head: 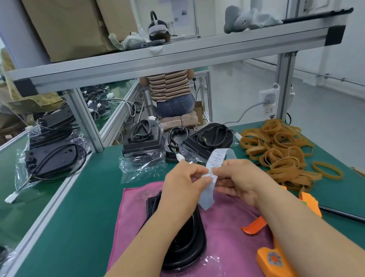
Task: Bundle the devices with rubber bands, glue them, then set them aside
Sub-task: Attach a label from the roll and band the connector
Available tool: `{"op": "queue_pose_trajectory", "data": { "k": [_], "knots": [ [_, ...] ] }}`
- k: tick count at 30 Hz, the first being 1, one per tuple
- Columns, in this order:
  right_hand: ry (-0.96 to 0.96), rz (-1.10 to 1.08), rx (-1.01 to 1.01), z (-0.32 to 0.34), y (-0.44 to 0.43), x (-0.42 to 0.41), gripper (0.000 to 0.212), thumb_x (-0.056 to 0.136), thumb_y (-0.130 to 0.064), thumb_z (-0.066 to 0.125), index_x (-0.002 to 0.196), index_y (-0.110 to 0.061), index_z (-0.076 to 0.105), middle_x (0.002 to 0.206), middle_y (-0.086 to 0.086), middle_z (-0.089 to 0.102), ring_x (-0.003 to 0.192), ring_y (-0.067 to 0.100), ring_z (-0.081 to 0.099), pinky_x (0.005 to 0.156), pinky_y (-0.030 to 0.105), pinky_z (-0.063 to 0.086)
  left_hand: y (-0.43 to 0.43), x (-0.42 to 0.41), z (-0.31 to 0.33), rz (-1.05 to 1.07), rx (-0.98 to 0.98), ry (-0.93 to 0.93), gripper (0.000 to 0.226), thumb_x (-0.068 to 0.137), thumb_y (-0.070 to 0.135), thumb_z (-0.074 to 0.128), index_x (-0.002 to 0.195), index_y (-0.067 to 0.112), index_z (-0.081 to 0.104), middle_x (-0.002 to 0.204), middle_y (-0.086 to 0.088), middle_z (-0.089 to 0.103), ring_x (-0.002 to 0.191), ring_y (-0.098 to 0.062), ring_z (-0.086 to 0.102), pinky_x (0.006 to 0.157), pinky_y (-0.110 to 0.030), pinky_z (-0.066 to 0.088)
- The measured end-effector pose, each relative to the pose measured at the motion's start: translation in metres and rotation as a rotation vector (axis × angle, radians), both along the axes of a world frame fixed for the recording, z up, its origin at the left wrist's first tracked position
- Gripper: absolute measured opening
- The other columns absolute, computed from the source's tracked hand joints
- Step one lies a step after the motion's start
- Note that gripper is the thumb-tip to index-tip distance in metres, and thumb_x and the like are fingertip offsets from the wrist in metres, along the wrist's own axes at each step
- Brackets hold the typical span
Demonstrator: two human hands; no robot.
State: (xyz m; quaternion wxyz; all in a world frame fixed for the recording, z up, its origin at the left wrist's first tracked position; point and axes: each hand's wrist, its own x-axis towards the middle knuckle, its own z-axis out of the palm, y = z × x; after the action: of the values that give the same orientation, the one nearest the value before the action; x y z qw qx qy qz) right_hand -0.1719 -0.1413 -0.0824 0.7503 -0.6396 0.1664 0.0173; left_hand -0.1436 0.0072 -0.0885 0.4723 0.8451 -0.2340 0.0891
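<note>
A black oval device (185,241) lies on a pink cloth (231,247) in front of me, partly under my left forearm. Above it, my left hand (182,184) and my right hand (237,180) both pinch a white strip of printed labels (216,159), which curls up between them and hangs down below. An orange glue gun (277,262) lies on the cloth at the right, partly hidden by my right forearm. A heap of tan rubber bands (277,149) sits on the green table at the right.
Several black devices in clear bags (140,143) stand at the back of the table; more (50,159) lie on the left bench. A black cable (359,220) runs along the right. An aluminium frame post (85,122) and shelf (167,59) rise ahead; a person (169,94) sits beyond.
</note>
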Motion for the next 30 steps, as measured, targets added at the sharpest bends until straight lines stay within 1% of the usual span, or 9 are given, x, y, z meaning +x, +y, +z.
{"op": "queue_pose_trajectory", "data": {
  "k": [5, 8, 12, 15, 17, 20, 23, 26, 30],
  "knots": [
    [-0.018, -0.020, -0.010, 0.002, -0.002, -0.002, 0.019, 0.092, -0.005, 0.055, 0.077, -0.012, 0.064, 0.067, 0.003, 0.068, 0.054, 0.011, 0.066, 0.066, 0.029, 0.055, -0.001, -0.003, 0.000, 0.039, -0.009, -0.064, 0.019, 0.077, 0.013, 0.081, 0.095, 0.019, 0.076, 0.078, 0.012, 0.054, 0.071, 0.004, 0.050, 0.071, -0.010, 0.038],
    [-0.047, -0.014, -0.023, 0.002, -0.003, -0.003, 0.022, 0.092, -0.002, 0.050, 0.076, -0.012, 0.062, 0.062, 0.001, 0.069, 0.052, 0.011, 0.065, 0.080, 0.036, 0.053, -0.001, -0.005, 0.002, 0.034, 0.000, -0.054, 0.019, 0.078, 0.014, 0.080, 0.095, 0.021, 0.075, 0.080, 0.011, 0.054, 0.073, 0.002, 0.050, 0.072, -0.012, 0.039],
    [-0.084, -0.008, -0.043, 0.001, -0.001, -0.006, 0.021, 0.091, 0.000, 0.051, 0.073, -0.011, 0.056, 0.071, 0.008, 0.068, 0.059, 0.014, 0.061, 0.070, 0.029, 0.047, 0.001, -0.006, 0.002, 0.025, 0.032, -0.066, 0.014, 0.081, 0.014, 0.078, 0.094, 0.017, 0.075, 0.081, 0.010, 0.054, 0.075, 0.000, 0.050, 0.073, -0.016, 0.040],
    [-0.083, 0.002, 0.002, 0.000, 0.001, -0.006, 0.019, 0.091, -0.005, 0.056, 0.074, -0.014, 0.057, 0.080, 0.010, 0.067, 0.068, 0.016, 0.062, 0.076, 0.032, 0.045, 0.001, -0.008, 0.001, 0.028, 0.044, -0.065, 0.008, 0.083, 0.014, 0.075, 0.091, 0.016, 0.076, 0.086, 0.001, 0.058, 0.078, -0.010, 0.054, 0.076, -0.024, 0.044],
    [-0.078, 0.004, -0.008, 0.000, 0.004, -0.006, 0.018, 0.091, -0.010, 0.061, 0.074, -0.015, 0.058, 0.075, 0.005, 0.070, 0.065, 0.012, 0.066, 0.078, 0.032, 0.048, 0.002, -0.010, -0.001, 0.024, 0.012, -0.050, 0.007, 0.083, 0.014, 0.076, 0.088, 0.018, 0.076, 0.086, 0.001, 0.059, 0.075, -0.008, 0.053, 0.075, -0.025, 0.046],
    [-0.094, -0.045, -0.075, 0.001, 0.010, -0.004, 0.024, 0.088, -0.004, 0.065, 0.070, -0.013, 0.053, 0.071, 0.010, 0.065, 0.058, 0.016, 0.062, 0.072, 0.035, 0.045, 0.002, -0.010, -0.003, 0.031, -0.045, -0.022, 0.009, 0.080, 0.014, 0.079, 0.084, 0.019, 0.073, 0.086, 0.004, 0.060, 0.072, -0.004, 0.052, 0.073, -0.021, 0.046],
    [-0.105, -0.072, -0.159, 0.004, 0.012, -0.003, 0.025, 0.084, -0.001, 0.065, 0.068, -0.011, 0.049, 0.078, 0.020, 0.056, 0.073, 0.028, 0.050, 0.074, 0.041, 0.040, 0.003, -0.009, -0.003, 0.043, -0.051, -0.013, 0.013, 0.078, 0.013, 0.079, 0.084, 0.019, 0.070, 0.085, 0.007, 0.058, 0.073, 0.001, 0.052, 0.069, -0.011, 0.041],
    [-0.122, -0.061, -0.201, 0.003, 0.012, -0.001, 0.009, 0.083, 0.001, 0.063, 0.082, -0.004, 0.056, 0.082, 0.024, 0.058, 0.077, 0.029, 0.050, 0.073, 0.040, 0.039, 0.006, -0.008, -0.002, 0.010, -0.063, 0.012, 0.020, 0.077, 0.010, 0.079, 0.091, 0.021, 0.070, 0.087, 0.008, 0.056, 0.074, 0.008, 0.051, 0.070, -0.005, 0.039],
    [-0.138, -0.030, -0.164, -0.001, 0.009, 0.000, 0.010, 0.082, 0.004, 0.063, 0.088, -0.002, 0.059, 0.079, 0.019, 0.063, 0.068, 0.025, 0.056, 0.068, 0.036, 0.045, 0.010, -0.006, -0.002, 0.003, -0.074, 0.060, 0.015, 0.079, 0.014, 0.079, 0.091, 0.019, 0.074, 0.089, 0.009, 0.059, 0.071, 0.002, 0.051, 0.069, -0.006, 0.039]
  ]
}}
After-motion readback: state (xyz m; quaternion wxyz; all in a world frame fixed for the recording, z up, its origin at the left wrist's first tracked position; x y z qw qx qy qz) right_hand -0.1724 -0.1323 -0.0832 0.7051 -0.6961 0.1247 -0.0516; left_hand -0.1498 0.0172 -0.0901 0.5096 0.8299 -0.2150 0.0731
